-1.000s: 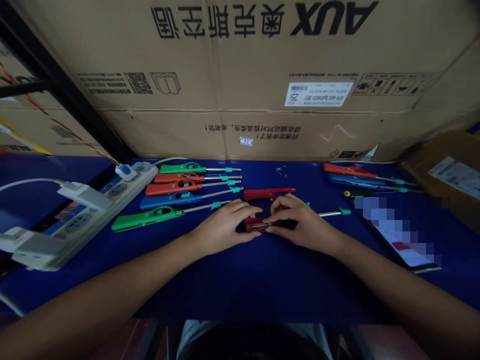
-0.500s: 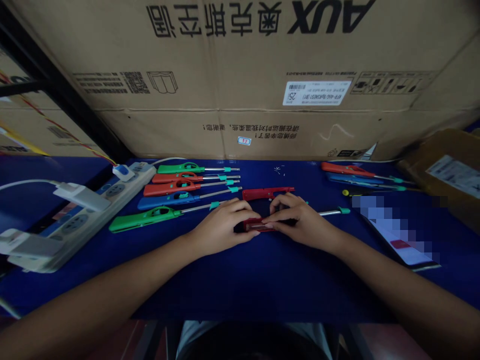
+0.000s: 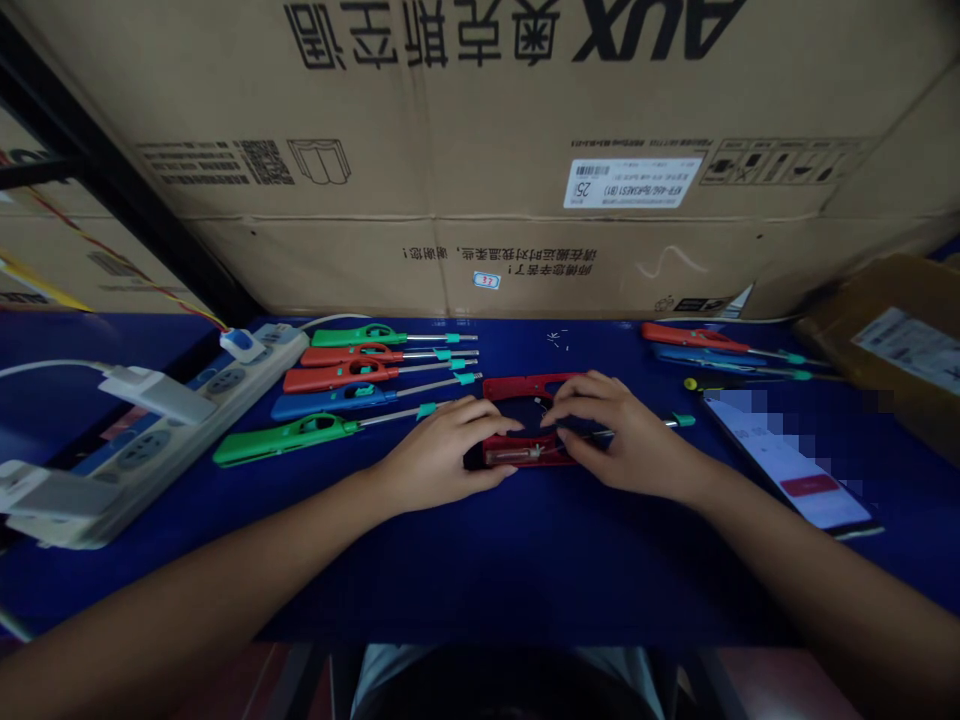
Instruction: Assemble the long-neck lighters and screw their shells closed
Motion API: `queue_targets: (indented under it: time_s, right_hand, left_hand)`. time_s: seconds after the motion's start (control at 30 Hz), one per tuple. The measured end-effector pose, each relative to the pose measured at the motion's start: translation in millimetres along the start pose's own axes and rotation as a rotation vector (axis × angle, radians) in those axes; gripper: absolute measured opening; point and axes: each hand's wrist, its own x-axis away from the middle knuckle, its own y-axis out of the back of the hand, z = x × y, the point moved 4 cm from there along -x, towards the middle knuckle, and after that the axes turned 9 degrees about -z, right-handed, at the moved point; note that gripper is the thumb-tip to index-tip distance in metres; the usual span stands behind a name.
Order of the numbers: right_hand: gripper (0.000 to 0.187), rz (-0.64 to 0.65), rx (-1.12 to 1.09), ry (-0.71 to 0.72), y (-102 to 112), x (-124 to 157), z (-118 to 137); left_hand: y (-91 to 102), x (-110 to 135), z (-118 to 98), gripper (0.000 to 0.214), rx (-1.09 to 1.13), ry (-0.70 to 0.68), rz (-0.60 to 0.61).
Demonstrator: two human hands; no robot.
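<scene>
Both hands rest on an opened red lighter shell [image 3: 525, 447] lying on the blue table [image 3: 465, 560]. My left hand [image 3: 442, 455] presses its left end with curled fingers. My right hand [image 3: 619, 435] covers its right part, fingers spread and bent over it, and the metal rod with a teal tip [image 3: 679, 421] pokes out to the right. The second red half [image 3: 525, 385] lies just behind, touching my right fingertips. Thin inner parts show inside the near half.
Several finished long lighters, green, red and blue [image 3: 352, 390], lie in a row to the left. More lighters [image 3: 712, 345] lie at the back right. A white power strip [image 3: 150, 420] sits far left, a phone [image 3: 795, 465] at right, a big cardboard box [image 3: 480, 150] behind.
My right hand has opened out and shifted, uncovering more of the near red shell. The far red half now lies closer to my fingers. My left hand has barely moved.
</scene>
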Motion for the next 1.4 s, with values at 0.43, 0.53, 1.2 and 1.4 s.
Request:
queue_targets:
  time_s: [0.43,0.53,1.2,1.4]
  right_hand:
    - [0.016,0.105,0.014,-0.028,-6,3,2]
    - [0.016,0.126,-0.028,0.003,-10,3,4]
    - [0.017,0.138,-0.070,0.009,-21,5,5]
    - [0.014,0.034,-0.113,-0.004,-14,0,6]
  left_hand:
    - [2.2,0,-3,0.010,0.058,-0.109,-0.130]
    - [1.9,-1,-4,0.010,0.077,-0.096,-0.144]
    - [0.1,-3,-4,0.014,0.111,-0.033,-0.137]
    - [1.4,-2,-3,0.012,0.078,-0.026,-0.186]
